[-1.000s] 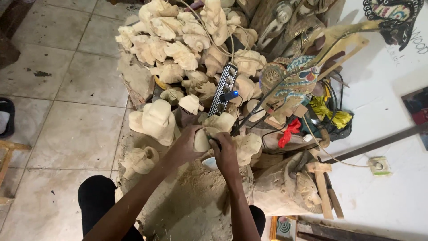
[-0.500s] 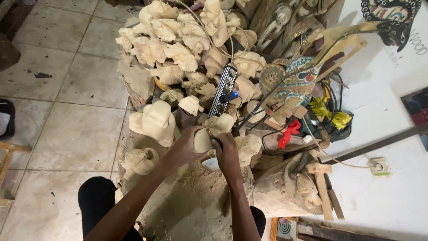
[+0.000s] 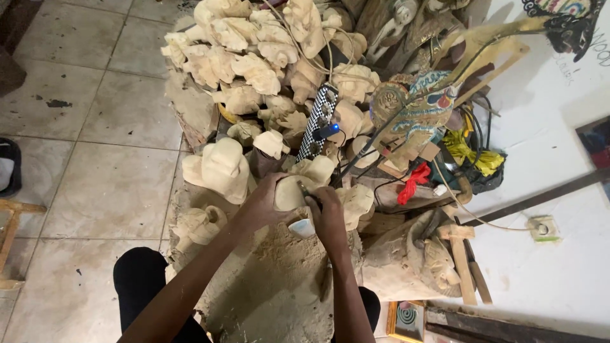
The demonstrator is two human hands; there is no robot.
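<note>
My left hand grips a pale carved wooden piece from its left side, just above a mound of sawdust. Pressed against that piece from the right, my right hand is closed around a thin dark tool whose tip touches the wood. A small white cup shows just under my right hand.
Several unfinished pale wood carvings are heaped beyond my hands. A checkered power strip with cables lies among them. A painted flat puppet, red cloth, yellow rag and mallets sit right. Tiled floor spreads left.
</note>
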